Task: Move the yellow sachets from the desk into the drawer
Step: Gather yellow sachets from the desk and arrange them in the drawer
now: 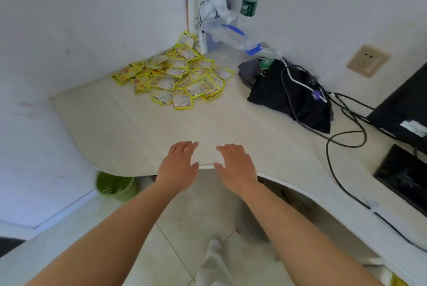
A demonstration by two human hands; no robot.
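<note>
A heap of several yellow sachets (178, 77) lies in the far corner of the pale desk (129, 128), close to the walls. My left hand (179, 164) and my right hand (235, 165) hover side by side over the desk's near edge, palms down, fingers spread, holding nothing. Both are well short of the heap. No drawer shows in this view.
A white coffee paper bag (208, 1) and plastic bottles (248, 8) stand behind the heap. A black bag (288, 94) with cables lies to the right, beside a monitor (406, 110) and a black device (402, 174). A green bin (115, 185) sits on the floor below.
</note>
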